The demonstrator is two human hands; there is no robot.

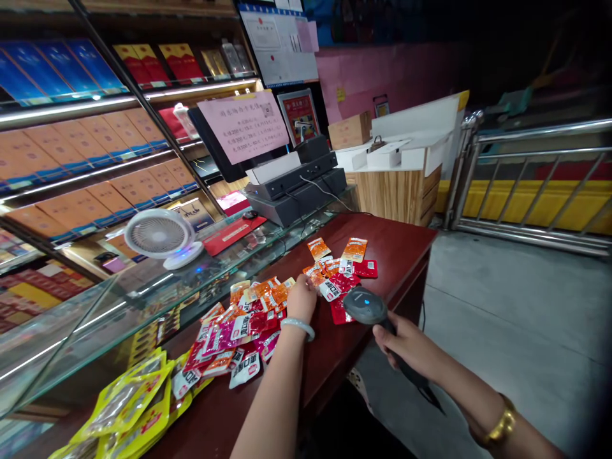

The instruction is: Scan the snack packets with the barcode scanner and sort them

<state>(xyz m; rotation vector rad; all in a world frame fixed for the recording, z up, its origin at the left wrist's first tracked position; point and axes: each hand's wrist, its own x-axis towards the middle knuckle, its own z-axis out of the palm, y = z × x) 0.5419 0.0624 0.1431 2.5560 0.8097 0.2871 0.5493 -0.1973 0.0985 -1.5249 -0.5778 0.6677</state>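
My right hand (399, 341) is wrapped around the handle of a dark barcode scanner (366, 306). A blue light glows on the scanner's head, which is over the counter's front edge beside red packets. My left hand (302, 298), wearing a pale bangle, reaches onto the counter with its fingers curled at the edge of a smaller group of orange, red and white snack packets (342, 266). What those fingers hold, if anything, is hidden. Left of that wrist lies a bigger pile of orange, red and purple snack packets (251, 319).
Large yellow bags (138, 398) lie at the near left of the brown counter (382, 239). A glass case (115, 306) borders it, with a white fan (160, 236) on top. Behind stand a monitor (243, 131) and a dark cash drawer (306, 197). A metal railing (540, 185) is right.
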